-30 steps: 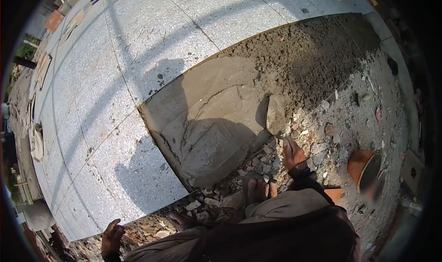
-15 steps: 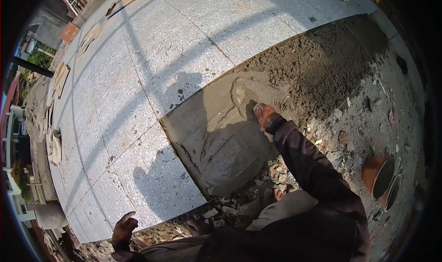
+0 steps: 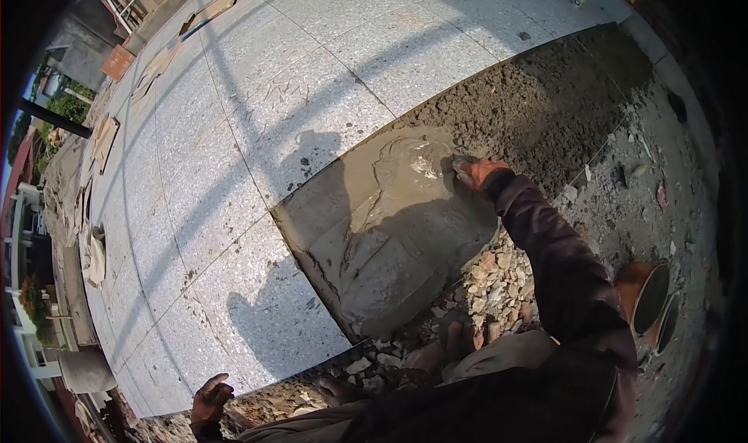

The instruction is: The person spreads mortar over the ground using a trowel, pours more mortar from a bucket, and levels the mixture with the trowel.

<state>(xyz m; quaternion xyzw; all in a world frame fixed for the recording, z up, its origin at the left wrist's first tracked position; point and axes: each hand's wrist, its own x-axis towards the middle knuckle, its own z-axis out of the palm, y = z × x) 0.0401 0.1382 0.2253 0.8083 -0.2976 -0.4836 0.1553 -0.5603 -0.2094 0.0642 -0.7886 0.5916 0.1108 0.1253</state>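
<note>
Wet grey mortar (image 3: 405, 240) lies spread in a bed beside speckled tiles (image 3: 257, 295). At its right part, my right hand (image 3: 477, 173) is closed round the handle of a trowel (image 3: 450, 175), whose blade rests at the mortar and is mostly hidden. Just left of the blade the wet surface shines. My left hand (image 3: 211, 396) is at the lower left, over the tile edge, with its fingers curled apart and nothing in them.
Rough, crumbly mortar (image 3: 538, 108) continues to the upper right. Broken stones (image 3: 502, 283) lie beside the bed near my feet. Two buckets (image 3: 642, 295) stand at the right. Cardboard pieces (image 3: 105, 143) and a cement-coloured container (image 3: 86, 367) are at the left.
My right hand has moved right and slightly up with the trowel, and the wet mortar now reaches further right with a shiny patch. My left hand has hardly moved.
</note>
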